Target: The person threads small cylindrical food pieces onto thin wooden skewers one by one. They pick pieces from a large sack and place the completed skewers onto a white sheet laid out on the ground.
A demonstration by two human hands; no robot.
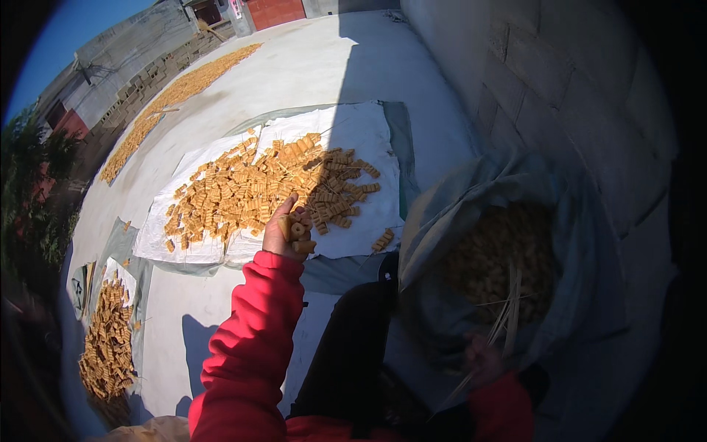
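My left hand [288,227], in a red sleeve, holds a few short tan tube-shaped pieces [298,231]; one shows a hole through its middle. Beyond it, a large pile of similar pieces [243,188], many in rows on thin sticks, lies on a white sheet [359,130]. In shadow at the lower right, my right hand [481,356] grips a bundle of thin sticks [511,309]. Those sticks reach across the mouth of a big open woven sack [442,221]. Inside the sack is a dim heap of small pieces [500,259].
A block wall [547,94] stands close on the right, behind the sack. Another pile of skewered pieces [107,342] lies at the lower left. Farther off, a long strip of tan pieces [177,94] covers part of the concrete ground [287,61]. A green shrub [33,166] is at the left.
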